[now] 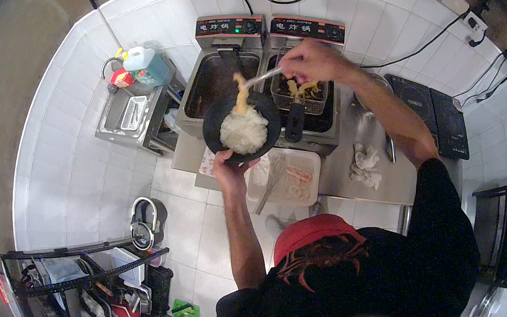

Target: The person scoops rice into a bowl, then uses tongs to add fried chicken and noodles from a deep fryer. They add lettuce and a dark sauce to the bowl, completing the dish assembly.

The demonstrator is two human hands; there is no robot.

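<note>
Golden, elongated piece of fried food point(242, 98) hangs from slim, silvery tongs point(265, 77) above a mound of white, rice-like food point(243, 131) in a round black bowl point(209, 126); its lower end reaches the mound, though whether it rests there I cannot tell. The right hand point(315, 61) grips the tongs with curled fingers, and the left hand point(229, 167) clasps the bowl's near edge, thumb over the rim. As far as I can judge, the filling is partway: the white food is in place and 1 fried piece is at the bowl, while several golden pieces point(303, 88) lie apart in the wire basket point(303, 105) of the right-hand stainless-steel fryer point(319, 141).

The basket's thick black handle point(294, 123) juts toward the person just beside the bowl, a likely snag. The bowl itself hides part of the left-hand stainless-steel fryer point(186, 119), which holds dark liquid. Nearer the person sit a rectangular white tray point(311, 197) and a metal whisk point(268, 190); farther right, a crumpled white cloth point(366, 165) lies on the steel counter point(394, 187), near 2 flat black cooktops point(413, 94)
</note>
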